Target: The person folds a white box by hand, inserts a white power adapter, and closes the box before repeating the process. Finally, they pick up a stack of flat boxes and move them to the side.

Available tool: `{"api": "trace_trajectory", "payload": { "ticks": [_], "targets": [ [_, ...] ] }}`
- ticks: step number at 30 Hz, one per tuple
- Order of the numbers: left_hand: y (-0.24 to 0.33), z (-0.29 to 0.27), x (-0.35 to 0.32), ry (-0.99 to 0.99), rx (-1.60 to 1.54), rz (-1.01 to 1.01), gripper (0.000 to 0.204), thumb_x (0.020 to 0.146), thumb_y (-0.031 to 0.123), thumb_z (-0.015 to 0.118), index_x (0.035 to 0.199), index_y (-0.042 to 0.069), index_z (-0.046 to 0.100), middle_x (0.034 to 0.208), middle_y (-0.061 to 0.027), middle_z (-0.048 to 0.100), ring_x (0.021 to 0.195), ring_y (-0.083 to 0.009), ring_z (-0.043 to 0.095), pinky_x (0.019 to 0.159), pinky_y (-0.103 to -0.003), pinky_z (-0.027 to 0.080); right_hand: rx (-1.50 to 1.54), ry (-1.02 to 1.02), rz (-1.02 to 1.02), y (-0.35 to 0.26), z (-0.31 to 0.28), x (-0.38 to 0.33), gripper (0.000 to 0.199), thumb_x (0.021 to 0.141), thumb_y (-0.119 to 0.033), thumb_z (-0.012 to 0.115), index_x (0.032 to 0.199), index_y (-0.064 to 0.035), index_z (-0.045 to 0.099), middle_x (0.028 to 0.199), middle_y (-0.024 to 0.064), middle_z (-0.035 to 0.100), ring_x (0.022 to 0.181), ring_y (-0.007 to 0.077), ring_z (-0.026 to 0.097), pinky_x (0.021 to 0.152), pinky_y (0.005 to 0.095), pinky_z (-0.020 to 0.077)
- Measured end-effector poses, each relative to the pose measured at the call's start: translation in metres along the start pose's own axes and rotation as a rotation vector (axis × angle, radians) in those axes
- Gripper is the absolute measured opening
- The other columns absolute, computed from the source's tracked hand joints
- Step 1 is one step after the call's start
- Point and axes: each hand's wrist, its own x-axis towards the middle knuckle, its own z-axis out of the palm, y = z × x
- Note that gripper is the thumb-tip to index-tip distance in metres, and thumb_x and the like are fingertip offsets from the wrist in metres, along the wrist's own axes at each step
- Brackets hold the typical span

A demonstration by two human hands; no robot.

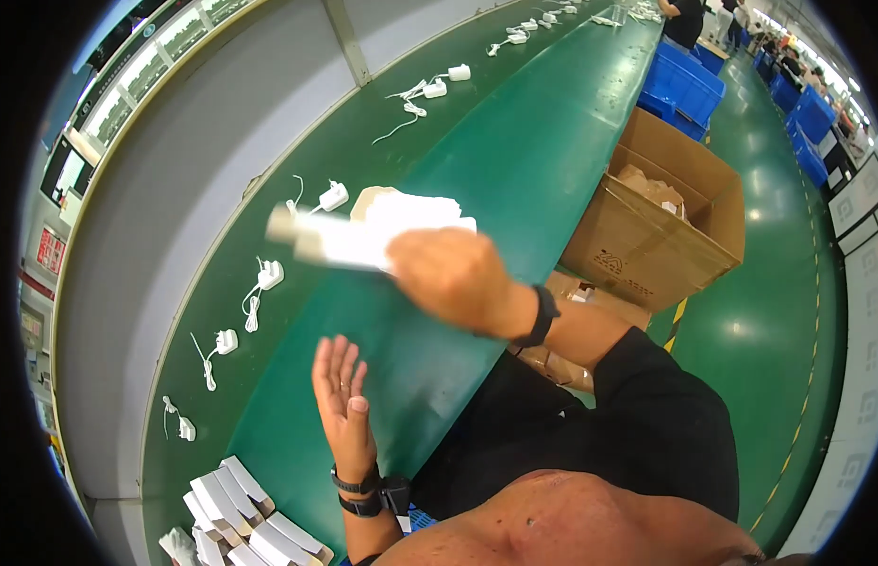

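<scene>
Hands work above a long green conveyor tabletop. The right hand is closed around one blurred, long white cardboard box, held in the air over the belt. The left hand is open and holds nothing, fingers spread, palm up. Four white chargers with cords lie in a row nearby, and a stack of white boxes sits at the lower left.

Blurred and cut-off parts

The white box in the right hand is motion-blurred; the stacked boxes are cut off at the bottom edge.
</scene>
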Motion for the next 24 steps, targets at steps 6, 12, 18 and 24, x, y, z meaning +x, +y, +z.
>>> {"api": "trace_trajectory", "payload": {
  "ticks": [6,12,18,24],
  "targets": [
    [0.005,0.025,0.004,0.238,-0.098,0.079,0.109,0.076,0.06,0.075,0.151,0.0,0.023,0.15,-0.0222,0.037,0.136,-0.0334,0.043,0.112,-0.043,0.035,0.478,-0.212,0.08,-0.094,-0.002,-0.037,0.027,0.083,-0.018,0.069,0.107,-0.0066,0.067,0.09,0.0085,0.069,0.078,0.025,0.068,0.067,0.0341,0.0538],
    [0.001,-0.007,-0.015,-0.041,-0.169,-0.088,0.113,0.073,0.066,0.074,0.151,0.0,0.025,0.148,-0.0202,0.04,0.135,-0.0313,0.044,0.111,-0.042,0.036,0.824,-0.417,0.24,-0.061,-0.011,-0.022,0.035,0.087,-0.027,0.069,0.115,-0.0075,0.062,0.088,0.011,0.068,0.076,0.027,0.067,0.065,0.0349,0.0522],
    [-0.024,-0.032,-0.023,-0.417,-0.142,-0.11,0.097,0.083,0.054,0.067,0.149,-0.002,0.024,0.137,-0.0236,0.048,0.115,-0.0323,0.059,0.101,-0.044,0.048,0.755,-1.225,0.435,-0.024,-0.026,0.039,0.042,0.087,-0.033,0.07,0.12,-0.009,0.059,0.089,0.011,0.067,0.079,0.0222,0.068,0.068,0.0317,0.0526],
    [-0.02,-0.005,-0.013,0.095,-0.146,-0.007,0.089,0.083,0.05,0.068,0.149,0.008,0.025,0.13,-0.0207,0.05,0.109,-0.0307,0.059,0.094,-0.041,0.052,1.109,-0.914,0.576,-0.027,0.001,0.006,0.033,0.087,-0.026,0.073,0.111,-0.0058,0.063,0.099,0.0095,0.067,0.087,0.0185,0.066,0.075,0.0319,0.0516]
  ]
}}
